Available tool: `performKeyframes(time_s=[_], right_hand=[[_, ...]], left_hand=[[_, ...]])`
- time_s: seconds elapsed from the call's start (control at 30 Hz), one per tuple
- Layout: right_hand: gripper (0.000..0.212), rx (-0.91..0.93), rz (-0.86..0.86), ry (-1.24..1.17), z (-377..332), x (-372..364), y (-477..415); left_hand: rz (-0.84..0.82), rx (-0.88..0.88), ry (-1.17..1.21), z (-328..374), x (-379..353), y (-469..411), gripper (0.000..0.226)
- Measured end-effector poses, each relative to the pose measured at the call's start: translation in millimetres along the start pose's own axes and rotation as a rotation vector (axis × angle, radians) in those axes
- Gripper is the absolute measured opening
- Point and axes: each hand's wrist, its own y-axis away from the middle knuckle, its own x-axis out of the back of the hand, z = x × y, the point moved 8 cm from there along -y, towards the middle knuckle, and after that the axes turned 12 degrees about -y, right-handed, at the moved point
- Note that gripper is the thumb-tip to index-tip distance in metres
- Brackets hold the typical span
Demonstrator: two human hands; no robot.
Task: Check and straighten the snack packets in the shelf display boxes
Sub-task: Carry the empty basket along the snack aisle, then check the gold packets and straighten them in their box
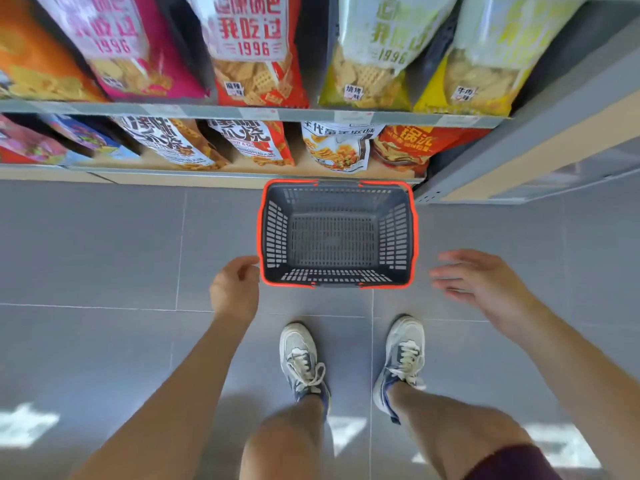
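Note:
Snack packets stand in rows on two shelves ahead: a pink packet (121,46), a red packet (256,53), a green packet (374,53) and a yellow packet (485,60) on the upper shelf, smaller bags such as a red bag (258,142) and a white bag (337,147) on the lower one. My left hand (235,289) hangs beside the near left corner of the basket, fingers loosely curled, holding nothing. To the right of the basket my right hand (481,282) hovers with straight, spread fingers, empty.
An empty grey shopping basket (268,233) with an orange rim sits on the grey tiled floor against the shelf base. My two feet in white sneakers (301,358) stand just behind it. A grey shelf upright (519,140) rises at the right.

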Motion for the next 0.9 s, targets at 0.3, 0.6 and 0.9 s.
performKeyframes(time_s=[0.3, 0.6, 0.9], right_hand=[[0.043, 0.53, 0.082, 0.277, -191.0, 32.5, 271.6], [0.035, 1.161, 0.235, 0.246, -373.3, 67.3, 501.0], [0.032, 1.675, 0.366, 0.138, -511.7, 123.1, 610.7]], left_hand=[[0.164, -0.576, -0.01, 196.4, 245.4, 207.2, 0.037], [0.342, -1.228, 0.048, 379.3, 414.0, 395.9, 0.023], [0.731, -1.559, -0.039, 512.6, 499.9, 508.1, 0.023]])
